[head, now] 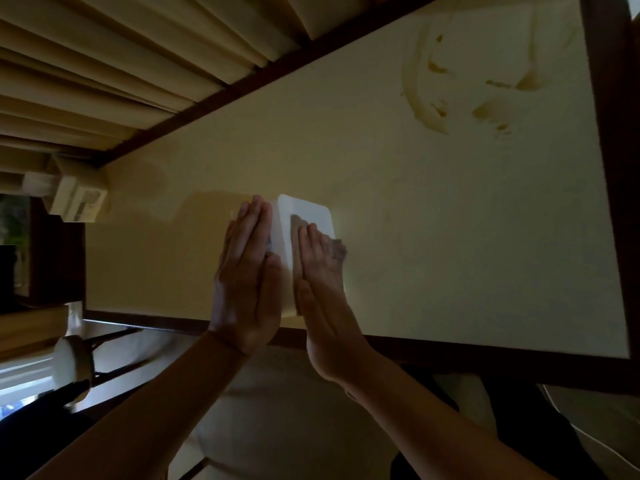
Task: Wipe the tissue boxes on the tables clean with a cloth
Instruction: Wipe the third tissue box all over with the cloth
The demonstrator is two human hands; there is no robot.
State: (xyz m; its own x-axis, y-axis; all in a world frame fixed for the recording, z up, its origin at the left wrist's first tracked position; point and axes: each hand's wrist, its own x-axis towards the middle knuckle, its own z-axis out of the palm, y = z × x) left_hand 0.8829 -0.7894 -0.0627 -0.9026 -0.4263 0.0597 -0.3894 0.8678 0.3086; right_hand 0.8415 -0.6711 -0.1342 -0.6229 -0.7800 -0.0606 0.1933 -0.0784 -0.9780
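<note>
A pale worktop (pixel 450 209) with a dark wooden edge carries brownish smears (pixel 450 88) toward its far right. Near its front edge stands a white tissue box (pixel 287 244). The left hand (pixel 247 271) lies flat against the box's left side, fingers straight and together. The right hand (pixel 322 271) presses on its top, straight fingers over a grey cloth (pixel 339 251).

I count one white tissue box (pixel 304 233), two hands on it, left hand (pixel 247 271) and right hand (pixel 322 282), one table (pixel 450 220), one cloth (pixel 339 249).
</note>
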